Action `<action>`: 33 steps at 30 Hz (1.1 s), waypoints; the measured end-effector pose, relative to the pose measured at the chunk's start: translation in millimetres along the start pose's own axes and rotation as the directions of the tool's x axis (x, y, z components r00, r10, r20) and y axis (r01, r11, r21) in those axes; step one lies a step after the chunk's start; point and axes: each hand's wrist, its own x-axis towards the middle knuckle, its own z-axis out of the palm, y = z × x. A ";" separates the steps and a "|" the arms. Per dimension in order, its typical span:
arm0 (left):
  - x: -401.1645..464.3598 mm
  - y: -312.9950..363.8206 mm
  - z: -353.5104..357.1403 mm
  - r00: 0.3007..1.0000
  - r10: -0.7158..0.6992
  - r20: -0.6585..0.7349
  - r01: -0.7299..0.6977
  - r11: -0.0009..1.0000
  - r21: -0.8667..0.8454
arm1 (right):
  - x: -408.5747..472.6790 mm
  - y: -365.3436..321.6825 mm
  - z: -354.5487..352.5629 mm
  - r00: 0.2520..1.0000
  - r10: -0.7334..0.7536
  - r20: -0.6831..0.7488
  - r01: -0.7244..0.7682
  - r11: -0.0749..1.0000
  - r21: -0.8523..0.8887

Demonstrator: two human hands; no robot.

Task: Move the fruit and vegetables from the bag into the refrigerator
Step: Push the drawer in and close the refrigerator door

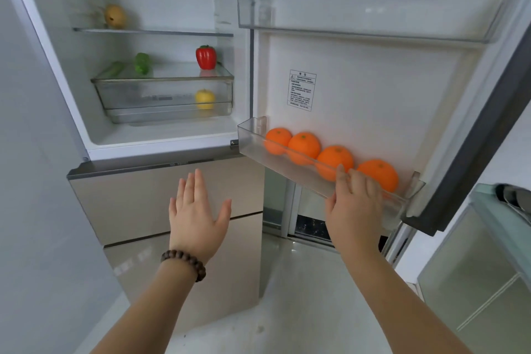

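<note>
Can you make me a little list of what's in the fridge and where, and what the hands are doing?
upper shelf: one pear
lower shelf: green pepper, red pepper
clear drawer: yellow apple
lower door bin: four oranges in a row
upper door bin: nothing visible inside
left hand: open, empty, in front of the lower drawers
right hand: on the lower door bin's front edge, holding nothing
bag: not in view

Four oranges (pixel 333 162) in lower door bin (pixel 253 141); peppers (pixel 206 57) on drawer (pixel 163 95) lid.
</note>
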 end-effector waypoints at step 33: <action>28.2 -288.5 -182.2 0.980 0.156 0.122 -0.152 0.988 -0.037 | -50.2 -396.3 -60.8 0.969 -0.154 0.193 0.183 0.973 -0.144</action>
